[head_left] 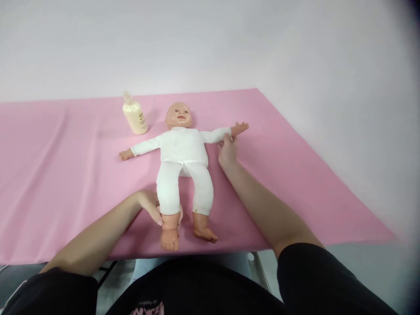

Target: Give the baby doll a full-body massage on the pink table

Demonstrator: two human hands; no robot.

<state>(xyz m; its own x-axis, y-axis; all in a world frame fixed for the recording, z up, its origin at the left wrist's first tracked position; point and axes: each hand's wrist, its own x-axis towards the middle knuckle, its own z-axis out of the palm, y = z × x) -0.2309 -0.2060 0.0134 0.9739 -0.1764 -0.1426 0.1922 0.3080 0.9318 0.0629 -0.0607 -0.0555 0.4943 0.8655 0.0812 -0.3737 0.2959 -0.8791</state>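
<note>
We are closing the fingers of our left hand [151, 205] around the ankle of the plastic baby doll in a white soft suit [182, 151], just above its bare foot near the front edge of the table; the thumb is lying on the inner side of the leg. The fingers of our right hand [227, 150] are resting curled on the doll's sleeve near its wrist, but we cannot tell if they are really gripping it. The doll is lying on its back, arms spread, in the middle of the pink cloth covering the table [295, 175]. Near its head, to the left, a small cream-coloured plastic bottle [134, 114] is standing, tilted a little, apart from the doll.
</note>
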